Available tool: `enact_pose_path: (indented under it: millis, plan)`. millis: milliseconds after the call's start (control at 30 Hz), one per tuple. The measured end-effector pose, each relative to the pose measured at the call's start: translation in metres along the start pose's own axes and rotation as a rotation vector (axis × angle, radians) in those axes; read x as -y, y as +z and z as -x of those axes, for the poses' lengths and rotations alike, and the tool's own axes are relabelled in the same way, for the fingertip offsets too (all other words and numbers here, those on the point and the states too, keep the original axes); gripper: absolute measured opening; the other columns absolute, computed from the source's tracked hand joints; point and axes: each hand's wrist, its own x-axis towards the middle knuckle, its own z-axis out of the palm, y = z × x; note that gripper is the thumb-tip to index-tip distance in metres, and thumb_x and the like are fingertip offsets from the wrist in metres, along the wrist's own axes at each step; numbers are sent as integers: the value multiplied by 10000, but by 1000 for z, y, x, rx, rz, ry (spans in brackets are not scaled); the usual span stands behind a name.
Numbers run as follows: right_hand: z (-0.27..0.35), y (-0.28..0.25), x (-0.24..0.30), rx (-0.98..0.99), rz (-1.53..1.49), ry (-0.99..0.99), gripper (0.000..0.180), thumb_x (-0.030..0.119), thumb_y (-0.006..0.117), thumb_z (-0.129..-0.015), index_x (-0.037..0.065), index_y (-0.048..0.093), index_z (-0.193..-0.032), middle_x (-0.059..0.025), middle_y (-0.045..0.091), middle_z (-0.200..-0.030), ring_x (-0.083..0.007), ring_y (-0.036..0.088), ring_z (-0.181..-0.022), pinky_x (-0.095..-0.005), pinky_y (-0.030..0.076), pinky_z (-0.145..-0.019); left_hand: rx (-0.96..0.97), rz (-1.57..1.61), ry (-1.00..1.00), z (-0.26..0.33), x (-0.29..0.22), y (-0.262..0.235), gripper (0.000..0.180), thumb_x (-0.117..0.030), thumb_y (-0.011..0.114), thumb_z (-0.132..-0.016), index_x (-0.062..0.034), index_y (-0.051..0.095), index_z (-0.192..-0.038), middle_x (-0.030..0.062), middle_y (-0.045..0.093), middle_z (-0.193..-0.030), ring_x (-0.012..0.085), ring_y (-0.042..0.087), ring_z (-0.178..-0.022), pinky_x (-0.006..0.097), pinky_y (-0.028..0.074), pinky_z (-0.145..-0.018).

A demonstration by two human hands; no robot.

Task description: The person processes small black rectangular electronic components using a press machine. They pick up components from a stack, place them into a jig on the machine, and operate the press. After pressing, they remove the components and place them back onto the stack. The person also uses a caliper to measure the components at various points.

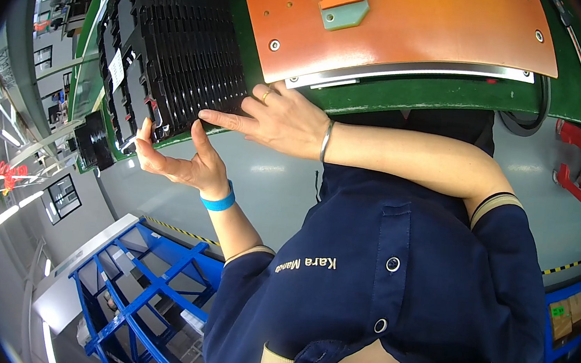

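Edges and clearance: I view a green tabletop whose near edge passes in front of the operator's body. On its left part sits the black slotted stack, with its near end at the near edge. On its right part sits an orange plate with a metal strip under its near side. Between stack and plate I have a lane of bare green surface; between the strip and the near edge, a narrow band. Right of the plate, a black cable loops beside the near edge. Grey floor lies beyond that edge, on the operator's side.

Position relative to the hands: the stack lies ahead of the left hand and ahead and left of the right hand. The left hand is at the stack's near left corner, palm up, with thumb and forefinger spread apart. The right hand is at the near edge, just beside the stack's near right corner; its index finger points left, straight, along the near end, and the other visible fingers are bent. The hands are near each other, but apart. The right thumb is hidden, and at this fisheye angle I cannot tell whether that hand grips anything or whether either fingertip presses on the stack.
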Motion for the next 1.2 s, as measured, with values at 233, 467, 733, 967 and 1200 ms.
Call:
enact_pose_path:
  millis: [233,467,733,967,1200]
  plan:
    - [-1,0,0,3,-22,9,821,321,694,-818,333,300,-1538,26,520,-790,-155,515,-760,-277,435,-646,-22,14,-64,-3,-2,1,739,-320,653,-946,-33,254,-1498,181,572,-1238,299,572,-1107,435,436,-970]
    - [-10,-9,2,39,-176,57,875,342,747,-790,398,279,-1527,6,541,-828,-174,542,-744,-290,462,-653,-27,25,-51,-5,-4,1,712,-339,624,-961,-29,264,-1491,177,554,-1235,289,558,-1093,438,417,-965]
    - [-16,-2,2,5,-102,42,823,286,705,-821,457,285,-1508,-8,534,-810,-160,546,-643,-283,463,-571,-8,-67,-22,-1,2,1,709,-394,590,-972,-31,268,-1489,162,546,-1230,268,534,-1094,424,382,-973]
    - [-16,-2,3,-3,-67,33,838,274,718,-797,442,305,-1507,8,519,-789,-146,543,-631,-283,447,-545,-55,263,-138,-6,3,3,651,-314,539,-1013,-46,208,-1506,172,543,-1202,243,558,-1064,379,450,-892]
    - [-22,-10,7,-99,-123,16,830,288,736,-775,425,346,-1495,17,496,-793,-136,534,-617,-265,426,-509,-10,248,-146,-7,6,-2,630,-275,531,-1018,-60,201,-1510,171,516,-1195,233,576,-1065,352,477,-866]
